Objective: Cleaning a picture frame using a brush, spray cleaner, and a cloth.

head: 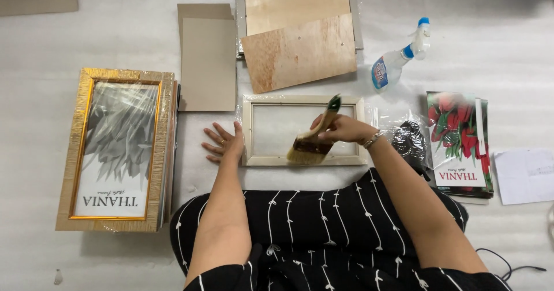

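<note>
Head view: right hand grips a paintbrush over the pale frame; left hand rests open beside it.

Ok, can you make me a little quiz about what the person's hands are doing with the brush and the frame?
1. True or false: the right hand holds the brush.
2. Where does the left hand rest? A) on the spray bottle B) flat beside the pale frame C) on the gold frame
3. Fill in: the brush's bristles are over the pale ____.

Key: 1 true. 2 B. 3 frame.
</note>
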